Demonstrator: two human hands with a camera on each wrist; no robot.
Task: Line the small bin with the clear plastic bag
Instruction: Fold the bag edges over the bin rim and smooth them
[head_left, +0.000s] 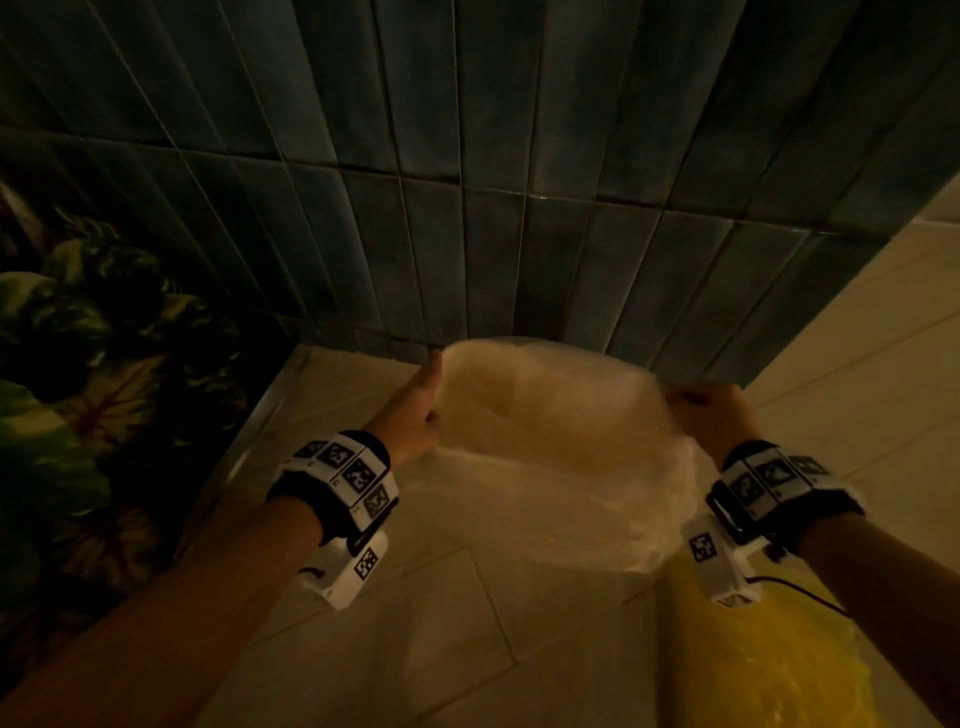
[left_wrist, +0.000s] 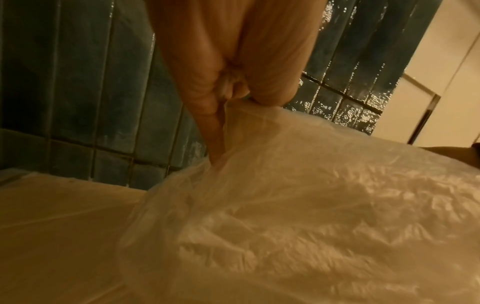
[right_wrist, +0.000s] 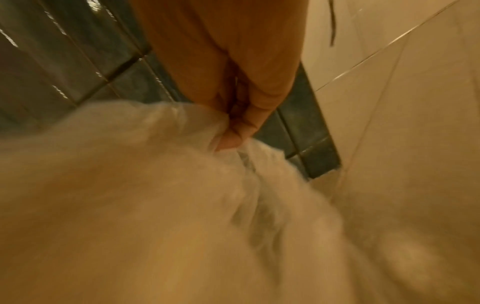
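dark blue-green wall tiles (head_left: 467, 156) meet a pale tiled floor (head_left: 415, 623) in a dim room, with leafy patterned cloth (head_left: 78, 338) at my left. i see the clear bag (head_left: 561, 441) held up above the floor, its mouth stretched wide between both hands. my left hand (head_left: 415, 410) pinches one edge of the rim, my right hand (head_left: 711, 410) pinches the opposite edge. something yellow (head_left: 753, 649) sits below my right wrist; i cannot tell whether it is the bin. i judge the opening step is in hand; next, the open mouth must be lowered over the bin.
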